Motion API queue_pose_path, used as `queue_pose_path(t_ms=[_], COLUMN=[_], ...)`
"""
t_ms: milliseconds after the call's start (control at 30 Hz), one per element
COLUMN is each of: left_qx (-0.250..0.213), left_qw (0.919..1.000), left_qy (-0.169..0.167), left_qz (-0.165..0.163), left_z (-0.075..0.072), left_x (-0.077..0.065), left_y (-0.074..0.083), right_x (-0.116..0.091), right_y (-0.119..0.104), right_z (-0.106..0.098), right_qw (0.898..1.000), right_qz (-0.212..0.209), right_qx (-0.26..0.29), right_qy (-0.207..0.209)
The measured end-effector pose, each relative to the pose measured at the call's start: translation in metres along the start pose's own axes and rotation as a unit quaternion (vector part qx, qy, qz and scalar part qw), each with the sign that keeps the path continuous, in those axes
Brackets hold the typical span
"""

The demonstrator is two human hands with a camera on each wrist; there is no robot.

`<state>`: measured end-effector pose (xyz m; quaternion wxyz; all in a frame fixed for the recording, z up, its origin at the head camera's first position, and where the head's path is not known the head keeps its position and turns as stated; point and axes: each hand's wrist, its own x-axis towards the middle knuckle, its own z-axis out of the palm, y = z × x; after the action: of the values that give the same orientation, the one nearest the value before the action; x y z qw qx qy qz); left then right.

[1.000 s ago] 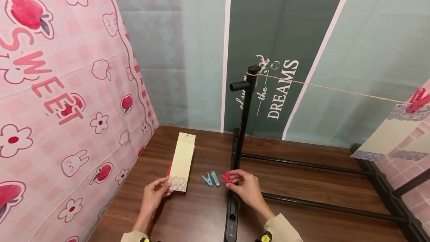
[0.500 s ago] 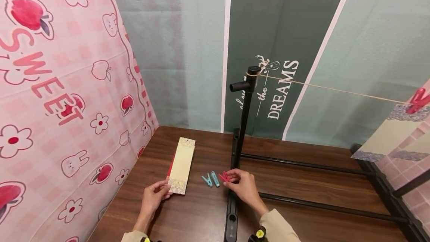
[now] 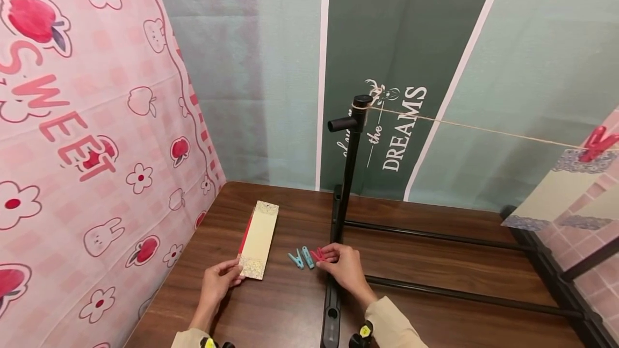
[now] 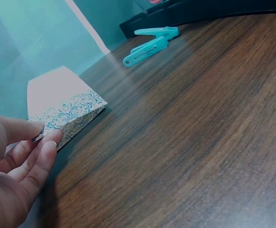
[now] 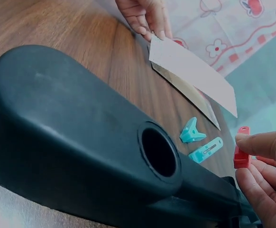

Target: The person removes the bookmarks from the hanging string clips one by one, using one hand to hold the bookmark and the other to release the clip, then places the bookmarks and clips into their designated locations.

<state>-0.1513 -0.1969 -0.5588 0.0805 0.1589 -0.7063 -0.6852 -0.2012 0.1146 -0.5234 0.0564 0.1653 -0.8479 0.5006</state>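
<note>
My left hand (image 3: 216, 286) pinches the lower left corner of a long cream bookmark-like card (image 3: 259, 238) with patterned ends and a small hole at the far end. In the right wrist view this card (image 5: 190, 69) is tilted up over another card (image 5: 188, 90) beneath it. A red strip (image 3: 245, 234) shows along its left edge in the head view. My right hand (image 3: 345, 270) pinches a red clothespin (image 5: 242, 154) beside the black stand's base. Two light blue clothespins (image 3: 308, 257) lie on the table between the hands, close to the red one.
A black stand (image 3: 349, 176) rises right of centre, with low crossbars (image 3: 435, 236) along the table. Twine (image 3: 483, 129) runs from its top to the right, where a red clothespin (image 3: 594, 145) holds a hanging card (image 3: 556, 192). Curtains back the table.
My right hand has moved slightly left with the red clothespin, closer to the blue ones. The card's far end has come down and toward me in the left hand. The view shifts slightly.
</note>
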Motion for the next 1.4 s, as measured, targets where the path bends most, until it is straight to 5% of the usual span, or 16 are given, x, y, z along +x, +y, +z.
queue_pose_path(t_ms=[867, 1400], left_qx=[0.016, 0.029], left_qw=[0.9994, 0.9973], left_qy=[-0.012, -0.016], left_qz=[-0.028, -0.065], left_z=[-0.003, -0.003], left_x=[0.003, 0.004], left_y=[0.002, 0.006], right_x=[0.012, 0.018], right_y=[-0.008, -0.011], right_z=[0.032, 0.042], right_qw=[1.000, 0.999], right_qz=[0.009, 0.020], right_qx=[0.007, 0.017], right_qy=[0.001, -0.038])
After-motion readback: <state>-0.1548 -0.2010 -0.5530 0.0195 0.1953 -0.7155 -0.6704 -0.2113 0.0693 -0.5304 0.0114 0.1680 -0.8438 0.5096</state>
